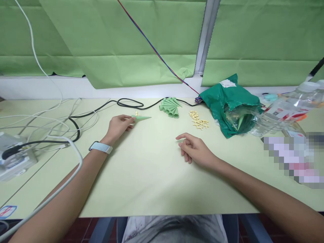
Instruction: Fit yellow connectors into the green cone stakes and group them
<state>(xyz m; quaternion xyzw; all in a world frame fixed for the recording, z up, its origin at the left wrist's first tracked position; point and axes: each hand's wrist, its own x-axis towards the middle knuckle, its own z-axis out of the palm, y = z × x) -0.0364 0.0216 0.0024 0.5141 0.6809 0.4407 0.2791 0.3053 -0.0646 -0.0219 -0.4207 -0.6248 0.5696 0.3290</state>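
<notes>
- Hands lie well apart on the pale green tabletop [152, 182]. Through the head view, I see the left hand [118, 127] pinching the wide end of a green paper cone [141, 118], its point aimed toward the right hand [194, 150], which rests open and empty with loosely curled fingers.
- Just beyond the left hand's fingertips, a tiny cream piece [137, 113] sits by the cone; I cannot tell if they touch.
- Ahead of the gap between the hands, a cluster of finished-looking green cones [169, 108] lies fanned together.
- Ahead of the right hand, a heap of small cream pieces [198, 120] lies loose, so I judge those parts still unused.
- Farther right of that hand, a green plastic bag [229, 98] slumps open, with another green cone [240, 122] inside clear wrapping, and a clear plastic bottle [291, 109] lies beyond it.
- Past the left hand, a black cable [131, 102] loops across the tabletop.
</notes>
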